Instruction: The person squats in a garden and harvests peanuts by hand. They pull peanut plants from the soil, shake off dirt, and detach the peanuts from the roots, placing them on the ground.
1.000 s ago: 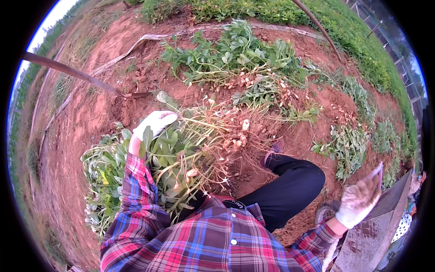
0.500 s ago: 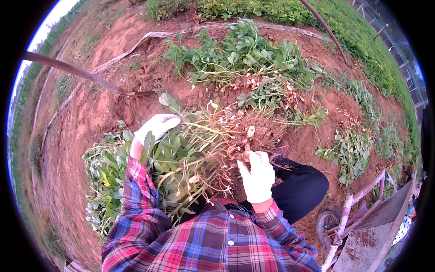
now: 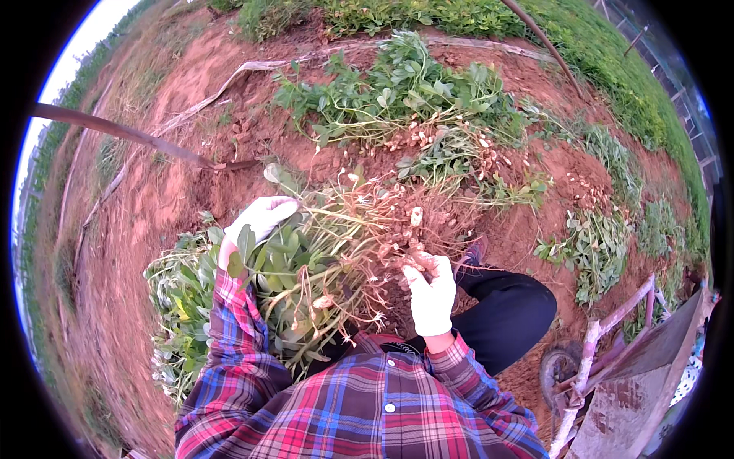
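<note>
We log a peanut bunch (image 3: 329, 256) before us, a plant pile (image 3: 183, 306) at its left, a cart (image 3: 621, 409) right, another heap (image 3: 413, 96) beyond, on soil (image 3: 122, 229).

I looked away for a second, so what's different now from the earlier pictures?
The right hand has moved left and forward, from beside the wheelbarrow to the peanut pods among the roots; whether it grips one is hard to tell. The left hand still holds the bunch of peanut plants. The uprooted pile ahead stayed put.
</note>
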Demonstrator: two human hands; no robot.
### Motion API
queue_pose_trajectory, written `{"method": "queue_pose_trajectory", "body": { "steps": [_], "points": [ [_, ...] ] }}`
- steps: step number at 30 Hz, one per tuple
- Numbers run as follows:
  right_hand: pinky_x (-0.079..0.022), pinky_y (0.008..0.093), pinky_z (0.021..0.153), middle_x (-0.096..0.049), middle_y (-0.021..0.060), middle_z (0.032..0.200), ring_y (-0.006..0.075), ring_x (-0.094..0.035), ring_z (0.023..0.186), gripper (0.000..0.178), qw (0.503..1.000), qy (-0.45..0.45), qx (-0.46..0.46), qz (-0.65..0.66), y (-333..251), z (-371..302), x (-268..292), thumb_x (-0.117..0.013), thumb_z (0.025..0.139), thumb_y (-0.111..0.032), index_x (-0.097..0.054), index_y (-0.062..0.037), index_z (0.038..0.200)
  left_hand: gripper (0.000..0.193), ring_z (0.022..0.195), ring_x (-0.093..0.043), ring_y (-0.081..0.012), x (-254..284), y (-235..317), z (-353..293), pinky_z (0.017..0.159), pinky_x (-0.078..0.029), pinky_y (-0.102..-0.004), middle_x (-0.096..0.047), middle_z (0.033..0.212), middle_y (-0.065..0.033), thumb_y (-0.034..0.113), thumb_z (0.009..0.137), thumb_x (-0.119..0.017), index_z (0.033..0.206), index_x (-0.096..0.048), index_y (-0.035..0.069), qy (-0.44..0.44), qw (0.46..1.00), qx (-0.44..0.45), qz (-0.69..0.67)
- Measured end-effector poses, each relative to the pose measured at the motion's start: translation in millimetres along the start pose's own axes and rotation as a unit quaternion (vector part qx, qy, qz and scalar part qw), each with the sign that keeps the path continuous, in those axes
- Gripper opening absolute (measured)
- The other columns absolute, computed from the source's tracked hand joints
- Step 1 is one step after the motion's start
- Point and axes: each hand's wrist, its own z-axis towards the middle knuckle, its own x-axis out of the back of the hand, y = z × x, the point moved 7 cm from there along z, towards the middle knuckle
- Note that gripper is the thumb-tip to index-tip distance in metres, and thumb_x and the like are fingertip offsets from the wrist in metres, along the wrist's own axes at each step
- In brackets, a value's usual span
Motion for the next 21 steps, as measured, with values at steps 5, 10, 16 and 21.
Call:
{"method": "queue_pose_trajectory", "body": {
  "steps": [5,10,16,21],
  "points": [
    [-0.050,0.0261,0.055,-0.063,0.0205,0.098,0.0155,-0.060,0.059,0.019,0.972,-0.034,-0.072,0.223,-20.1,7.7,18.8,-0.056,0.088,-0.004,-0.047,0.0017,0.104,0.042,0.086,-0.053,-0.0061,3.0,-5.4,4.5,0.080,-0.042,-0.0223,-0.062,0.098,0.0008,0.031,0.090,-0.060,0.114,-0.058,-0.003,0.001,1.000,0.006,0.013],
    [-0.047,0.0250,0.048,-0.062,0.0211,0.091,0.0159,-0.057,0.054,0.026,0.987,-0.045,-0.125,0.093,-68.2,-13.5,86.4,-0.060,0.084,-0.010,-0.047,0.0028,0.102,0.053,0.089,-0.054,-0.0094,4.0,-5.3,4.6,0.081,-0.043,-0.0245,-0.062,0.100,-0.0025,0.040,0.088,-0.058,0.117,-0.057,-0.004,0.004,0.999,-0.013,0.032],
    [-0.034,0.0183,0.041,-0.053,0.0059,0.079,0.0074,-0.045,0.052,0.043,0.934,0.142,0.272,0.185,-253.0,-91.1,255.6,-0.063,0.086,-0.021,-0.046,0.0065,0.115,0.052,0.087,-0.053,-0.0090,7.2,-12.3,-1.7,0.079,-0.043,-0.0241,-0.062,0.098,-0.0019,0.040,0.088,-0.059,0.116,-0.057,-0.004,0.012,1.000,-0.004,0.016],
    [-0.033,0.0212,0.048,-0.045,0.0016,0.071,0.0079,-0.042,0.056,0.042,0.785,0.092,0.494,0.362,-321.2,-181.2,420.7,-0.058,0.083,-0.018,-0.046,0.0110,0.110,0.049,0.083,-0.052,-0.0075,-1.2,5.5,3.0,0.077,-0.043,-0.0235,-0.062,0.094,0.0007,0.038,0.088,-0.060,0.115,-0.058,-0.003,0.000,1.000,-0.015,0.022]
  ]
}}
